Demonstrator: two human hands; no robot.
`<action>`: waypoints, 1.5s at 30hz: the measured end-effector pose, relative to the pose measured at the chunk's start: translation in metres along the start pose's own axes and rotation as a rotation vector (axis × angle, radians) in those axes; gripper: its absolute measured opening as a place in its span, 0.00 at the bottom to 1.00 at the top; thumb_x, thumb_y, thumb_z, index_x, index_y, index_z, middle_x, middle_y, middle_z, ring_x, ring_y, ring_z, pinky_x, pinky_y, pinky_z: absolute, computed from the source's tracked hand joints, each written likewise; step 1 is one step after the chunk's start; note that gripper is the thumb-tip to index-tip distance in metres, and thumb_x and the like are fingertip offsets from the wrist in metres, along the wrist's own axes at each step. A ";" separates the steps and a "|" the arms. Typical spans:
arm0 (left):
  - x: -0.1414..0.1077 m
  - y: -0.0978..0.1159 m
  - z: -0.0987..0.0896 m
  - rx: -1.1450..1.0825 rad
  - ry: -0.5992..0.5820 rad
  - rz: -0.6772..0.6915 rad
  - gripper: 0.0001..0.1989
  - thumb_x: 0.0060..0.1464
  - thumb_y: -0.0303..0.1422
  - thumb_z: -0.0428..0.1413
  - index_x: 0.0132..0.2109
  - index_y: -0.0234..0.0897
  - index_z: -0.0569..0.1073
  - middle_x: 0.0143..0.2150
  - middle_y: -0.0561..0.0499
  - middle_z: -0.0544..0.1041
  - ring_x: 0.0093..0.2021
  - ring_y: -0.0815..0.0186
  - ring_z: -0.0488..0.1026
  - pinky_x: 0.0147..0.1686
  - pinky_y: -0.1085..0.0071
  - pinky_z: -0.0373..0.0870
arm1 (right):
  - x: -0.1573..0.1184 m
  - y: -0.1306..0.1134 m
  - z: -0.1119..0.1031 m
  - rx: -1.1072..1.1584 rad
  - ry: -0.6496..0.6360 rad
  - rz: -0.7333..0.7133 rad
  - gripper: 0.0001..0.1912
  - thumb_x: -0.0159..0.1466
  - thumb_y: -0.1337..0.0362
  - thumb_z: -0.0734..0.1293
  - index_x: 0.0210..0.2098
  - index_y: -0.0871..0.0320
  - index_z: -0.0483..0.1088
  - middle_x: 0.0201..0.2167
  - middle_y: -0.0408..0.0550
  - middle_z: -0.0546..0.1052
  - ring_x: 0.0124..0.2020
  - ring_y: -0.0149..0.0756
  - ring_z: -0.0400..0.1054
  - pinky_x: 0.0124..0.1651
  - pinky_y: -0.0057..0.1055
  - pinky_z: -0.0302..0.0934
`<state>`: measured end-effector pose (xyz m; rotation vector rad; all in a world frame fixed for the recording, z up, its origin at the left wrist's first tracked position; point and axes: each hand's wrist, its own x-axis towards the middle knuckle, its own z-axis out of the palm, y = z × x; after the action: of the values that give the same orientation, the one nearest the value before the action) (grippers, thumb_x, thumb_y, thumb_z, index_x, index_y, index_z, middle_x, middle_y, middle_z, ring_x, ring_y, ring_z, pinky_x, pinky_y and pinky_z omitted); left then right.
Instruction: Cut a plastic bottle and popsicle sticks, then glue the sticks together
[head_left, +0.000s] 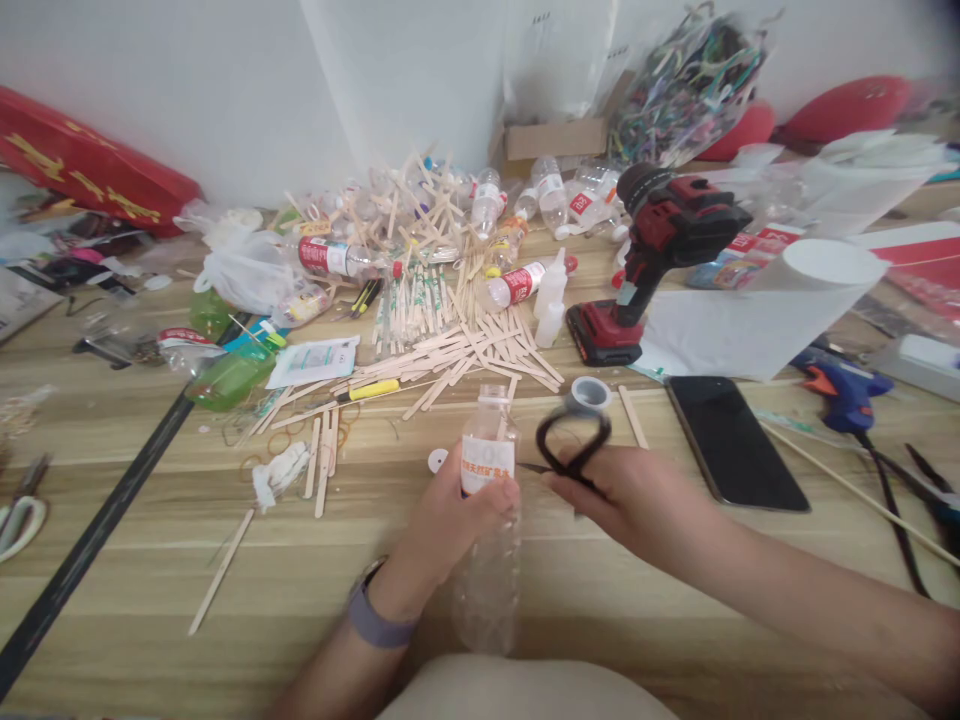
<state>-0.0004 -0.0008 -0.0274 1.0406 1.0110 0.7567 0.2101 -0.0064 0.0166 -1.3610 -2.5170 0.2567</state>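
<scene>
Scissors (576, 467) sit in your right hand (626, 490), its fingers curled around the handles, with the blade (534, 467) aimed at the label (487, 462) of a clear bottle (491, 565); whether the two touch is hard to tell. Your left hand (454, 515) wraps its fingers around that bottle, near the middle of the table's (285, 610) near edge. Farther back lie a tape roll (589, 408) and wooden sticks (480, 350), with a phone (735, 440) toward the right edge.

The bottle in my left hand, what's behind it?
Wooden sticks lie beyond the bottle near its neck. Its label and your left hand cover whatever is behind the middle.
</scene>
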 end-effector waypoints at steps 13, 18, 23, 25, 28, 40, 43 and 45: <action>-0.003 0.003 0.003 0.077 0.008 0.027 0.17 0.52 0.43 0.61 0.43 0.37 0.68 0.32 0.55 0.71 0.31 0.68 0.66 0.32 0.71 0.64 | 0.002 -0.004 -0.002 0.370 -0.219 0.260 0.22 0.73 0.60 0.55 0.27 0.59 0.71 0.19 0.44 0.75 0.16 0.29 0.65 0.20 0.25 0.55; -0.003 0.006 0.007 0.005 -0.030 -0.022 0.16 0.51 0.43 0.60 0.40 0.37 0.68 0.30 0.54 0.72 0.30 0.67 0.67 0.34 0.69 0.64 | -0.005 0.000 -0.003 0.214 -0.087 0.109 0.18 0.70 0.64 0.57 0.29 0.60 0.73 0.26 0.52 0.78 0.27 0.37 0.71 0.25 0.29 0.58; -0.002 0.007 0.007 0.061 0.025 -0.004 0.17 0.51 0.43 0.60 0.42 0.37 0.68 0.30 0.54 0.72 0.30 0.67 0.67 0.33 0.70 0.64 | -0.001 0.000 -0.002 0.363 -0.149 0.220 0.19 0.71 0.59 0.56 0.29 0.59 0.71 0.25 0.51 0.77 0.25 0.36 0.70 0.25 0.28 0.58; -0.003 0.007 0.005 0.098 0.030 0.026 0.18 0.51 0.42 0.60 0.45 0.37 0.69 0.32 0.54 0.71 0.31 0.67 0.67 0.33 0.71 0.64 | 0.002 -0.003 -0.002 0.540 -0.306 0.383 0.24 0.73 0.54 0.54 0.28 0.58 0.70 0.20 0.46 0.76 0.18 0.31 0.66 0.21 0.26 0.56; -0.002 0.006 0.006 0.058 0.013 0.009 0.18 0.51 0.42 0.60 0.45 0.37 0.69 0.31 0.55 0.71 0.31 0.68 0.67 0.32 0.71 0.64 | 0.000 -0.003 -0.003 0.394 -0.226 0.304 0.20 0.72 0.58 0.56 0.29 0.59 0.70 0.21 0.47 0.75 0.20 0.32 0.66 0.21 0.27 0.56; -0.001 0.007 0.002 -0.099 -0.016 0.026 0.22 0.46 0.45 0.65 0.42 0.35 0.70 0.32 0.52 0.74 0.32 0.67 0.70 0.34 0.70 0.66 | 0.004 -0.005 -0.008 0.847 -0.350 0.558 0.25 0.67 0.45 0.57 0.26 0.58 0.68 0.20 0.45 0.74 0.15 0.28 0.56 0.18 0.26 0.51; -0.001 0.017 -0.003 -0.261 -0.053 -0.027 0.23 0.43 0.46 0.67 0.41 0.35 0.72 0.31 0.52 0.74 0.28 0.69 0.69 0.27 0.73 0.65 | -0.004 0.001 -0.019 0.454 -0.029 0.313 0.25 0.67 0.47 0.57 0.26 0.57 0.71 0.23 0.50 0.76 0.24 0.36 0.67 0.25 0.30 0.57; -0.002 0.021 -0.008 -0.389 -0.058 -0.053 0.25 0.42 0.47 0.67 0.42 0.35 0.73 0.32 0.52 0.75 0.27 0.68 0.70 0.25 0.73 0.66 | -0.011 0.007 -0.023 0.250 0.128 0.201 0.25 0.68 0.48 0.56 0.27 0.57 0.73 0.26 0.53 0.78 0.29 0.40 0.72 0.30 0.32 0.59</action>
<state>-0.0090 0.0074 -0.0080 0.6926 0.7977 0.8347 0.2290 -0.0110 0.0350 -1.4755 -2.1628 0.4893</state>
